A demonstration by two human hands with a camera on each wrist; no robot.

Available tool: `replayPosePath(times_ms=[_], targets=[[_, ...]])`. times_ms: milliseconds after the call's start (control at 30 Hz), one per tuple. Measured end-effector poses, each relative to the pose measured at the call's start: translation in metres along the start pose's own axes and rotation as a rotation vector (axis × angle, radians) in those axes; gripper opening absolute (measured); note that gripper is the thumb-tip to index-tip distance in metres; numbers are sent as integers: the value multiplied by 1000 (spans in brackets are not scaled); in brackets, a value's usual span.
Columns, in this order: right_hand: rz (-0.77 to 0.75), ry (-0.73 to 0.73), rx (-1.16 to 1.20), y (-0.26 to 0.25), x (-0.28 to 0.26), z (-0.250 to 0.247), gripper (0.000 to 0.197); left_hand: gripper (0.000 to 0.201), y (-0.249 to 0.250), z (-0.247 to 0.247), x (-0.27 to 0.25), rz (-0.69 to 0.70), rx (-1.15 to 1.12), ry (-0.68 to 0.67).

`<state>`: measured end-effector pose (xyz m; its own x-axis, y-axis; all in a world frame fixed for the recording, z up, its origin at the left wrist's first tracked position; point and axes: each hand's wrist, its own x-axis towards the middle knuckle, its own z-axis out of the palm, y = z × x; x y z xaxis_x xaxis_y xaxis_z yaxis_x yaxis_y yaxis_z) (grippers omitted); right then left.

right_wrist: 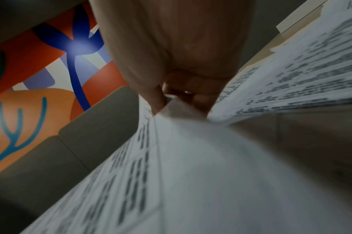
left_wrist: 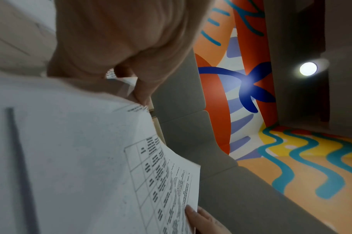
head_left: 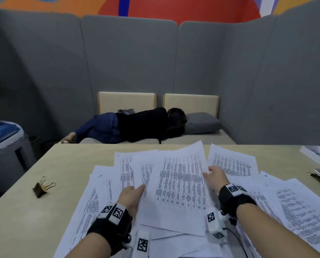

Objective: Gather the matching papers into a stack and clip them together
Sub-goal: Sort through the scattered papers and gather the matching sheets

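Observation:
Several printed papers (head_left: 285,205) lie scattered and overlapping on the beige table (head_left: 66,164). On top in the middle is a sheet with a grid table (head_left: 181,183), raised slightly off the pile. My left hand (head_left: 137,192) pinches its left edge, thumb on top. My right hand (head_left: 214,174) pinches its right edge. The left wrist view shows my left hand (left_wrist: 131,71) gripping the grid sheet (left_wrist: 80,158), with a second sheet's edge showing behind it. In the right wrist view my right hand (right_wrist: 167,98) pinches the sheet (right_wrist: 191,158). A dark binder clip (head_left: 42,187) lies apart at the table's left.
A second binder clip (head_left: 317,177) and a white booklet (head_left: 315,155) lie at the table's right edge. Beyond the table a person (head_left: 137,125) lies on a sofa against grey panels. A grey bin (head_left: 5,146) stands at the left.

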<state>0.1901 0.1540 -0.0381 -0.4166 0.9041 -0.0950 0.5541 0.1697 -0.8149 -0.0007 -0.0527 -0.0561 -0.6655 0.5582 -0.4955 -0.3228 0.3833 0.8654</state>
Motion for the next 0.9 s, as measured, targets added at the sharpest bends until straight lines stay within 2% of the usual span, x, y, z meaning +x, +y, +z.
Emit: replayPosePath(times_ms=[67,133,167,200,233,267,300,333,400,467,533,633,667,767,900], targets=[[21,-69,-95,6,-1,2,11,46,3,1,2,3,21,13],[22,-99,-162,11,-3,9,27,71,5,2,6,-31,55,-6],[17,-118,-173,10,-5,11,28,81,6,2,8,-32,47,-19],[0,-155,-163,10,-8,14,18,84,9,4,4,-41,30,-23],[-4,-192,-154,10,-10,16,27,81,10,6,0,-54,40,-37],[15,-218,-151,9,-11,18,53,72,11,8,1,-49,48,-23],[38,-245,-149,6,-15,19,72,59,8,9,7,-45,99,-8],[47,-260,-138,4,-17,21,82,40,7,11,8,-19,164,-13],[50,-291,-83,0,-21,21,92,26,5,14,8,62,224,-27],[48,-286,-36,-2,-24,17,96,34,4,17,-1,228,113,-136],[58,-244,44,0,-25,10,101,40,10,22,-19,373,5,-175],[50,-197,330,-6,-33,-4,112,34,30,19,-42,596,30,-202],[17,-194,406,-10,-32,-9,111,34,37,15,-46,656,55,-205],[-194,-162,484,-38,-37,-27,85,38,54,5,-53,787,47,-238],[-339,-65,663,-81,-40,-47,56,41,85,3,-68,983,53,-206]])
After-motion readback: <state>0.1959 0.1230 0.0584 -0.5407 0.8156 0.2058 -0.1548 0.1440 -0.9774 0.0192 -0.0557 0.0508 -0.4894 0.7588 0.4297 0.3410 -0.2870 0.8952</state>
